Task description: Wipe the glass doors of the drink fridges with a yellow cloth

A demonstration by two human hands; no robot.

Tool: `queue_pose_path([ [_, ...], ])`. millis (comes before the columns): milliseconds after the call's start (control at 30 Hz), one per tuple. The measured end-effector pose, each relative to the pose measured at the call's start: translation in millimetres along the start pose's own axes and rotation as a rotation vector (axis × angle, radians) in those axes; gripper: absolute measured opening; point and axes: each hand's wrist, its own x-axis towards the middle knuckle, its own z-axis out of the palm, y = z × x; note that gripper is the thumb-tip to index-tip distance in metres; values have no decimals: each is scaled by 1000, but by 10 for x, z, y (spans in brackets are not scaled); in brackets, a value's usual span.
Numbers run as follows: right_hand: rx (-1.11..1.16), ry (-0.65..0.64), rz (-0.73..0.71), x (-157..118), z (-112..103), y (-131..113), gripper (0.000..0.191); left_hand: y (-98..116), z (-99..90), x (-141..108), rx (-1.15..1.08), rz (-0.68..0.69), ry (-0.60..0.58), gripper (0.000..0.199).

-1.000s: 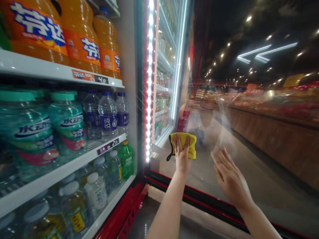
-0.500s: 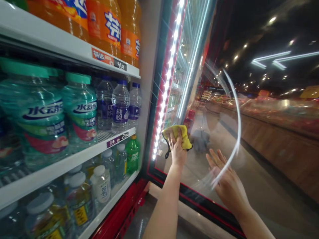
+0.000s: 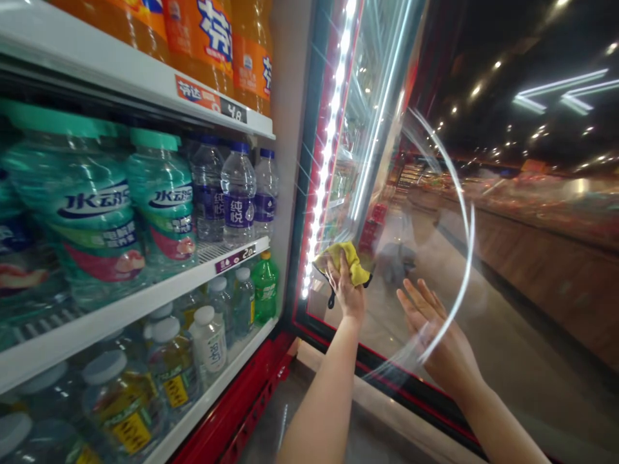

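My left hand (image 3: 345, 290) presses a yellow cloth (image 3: 355, 265) with dark edging against the glass door (image 3: 382, 322), low down beside the strip of lights. A dark loop hangs from the cloth below my fingers. To the right, my right hand (image 3: 440, 341) is at the lower part of the same pane, palm toward it, fingers stretched out and nothing in them. Whether its palm touches the glass I cannot tell. A curved white streak (image 3: 468, 241) shows on the glass over and above this hand.
On the left, cooler shelves (image 3: 145, 293) carry orange soda bottles (image 3: 207, 38), teal-capped bottles (image 3: 162, 200), water bottles (image 3: 238, 193) and a green bottle (image 3: 265, 290). A red cooler base (image 3: 251, 393) runs below. Through the glass appear a shop aisle and ceiling lights.
The view has shifted slightly, so the shelves sit a little further right and the ceiling lights have moved. The cloth looks more bunched under my left hand. My right hand stays open near the glass.
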Motion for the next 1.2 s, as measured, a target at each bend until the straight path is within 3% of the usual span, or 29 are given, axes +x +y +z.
queue_pose_path([
  [200,-18,-34,82,-276,-56,110,70,-309,-100,-425,37,-161,120,88],
  [333,-43,-44,82,-485,-165,207,72,-193,52,-427,36,-144,124,87],
  [467,-71,-19,96,-572,-303,356,73,32,171,-457,61,25,-31,72],
  [600,-85,-12,123,-627,-398,466,72,-82,5,-693,112,163,-207,65],
  [700,-104,-15,111,-668,-474,522,72,-125,-85,-686,132,116,-157,70],
  [833,-121,-14,141,-734,-605,639,72,207,90,-431,127,97,-70,70],
  [967,-134,-23,177,-853,-654,768,67,504,281,-557,105,237,-177,63],
  [1100,-152,-68,197,-1023,-608,852,61,335,228,-937,107,370,-335,53],
  [1200,-173,-80,213,-1146,-613,920,55,250,192,-989,119,309,-295,59],
])
